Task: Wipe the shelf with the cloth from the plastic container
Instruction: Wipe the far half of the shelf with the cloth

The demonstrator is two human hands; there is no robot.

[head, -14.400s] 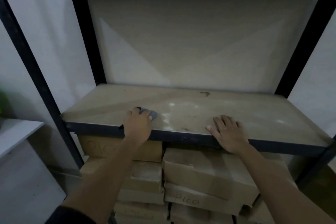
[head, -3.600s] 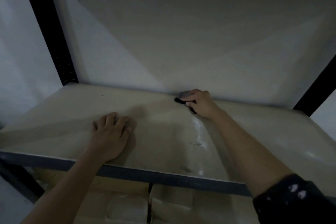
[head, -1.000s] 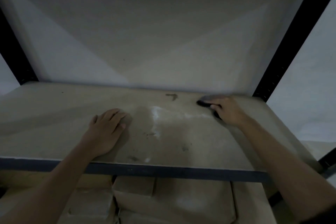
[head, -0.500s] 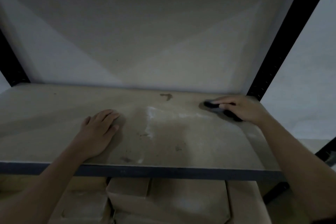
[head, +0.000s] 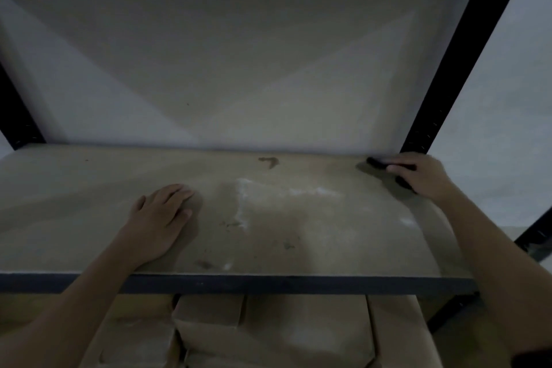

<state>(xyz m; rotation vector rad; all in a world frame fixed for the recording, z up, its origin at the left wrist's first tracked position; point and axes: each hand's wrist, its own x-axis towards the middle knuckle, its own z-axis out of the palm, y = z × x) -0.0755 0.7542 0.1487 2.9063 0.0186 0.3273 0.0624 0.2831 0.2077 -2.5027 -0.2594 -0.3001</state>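
Observation:
The shelf board (head: 298, 230) is tan, with a dark front rail, a brown stain near the back and pale streaks in the middle. My right hand (head: 421, 176) presses a dark cloth (head: 377, 163) flat on the board at the back right corner, beside the black upright; most of the cloth is hidden under the fingers. My left hand (head: 158, 221) lies flat, palm down, on the board left of centre, holding nothing. The plastic container is not in view.
A black upright post (head: 466, 54) rises just behind my right hand, and another (head: 18, 122) stands at the back left. A pale wall closes the back. Several cardboard boxes (head: 268, 331) are stacked under the shelf.
My right hand has slid the cloth to the right along the back edge into the right corner. My left hand has stayed flat in place.

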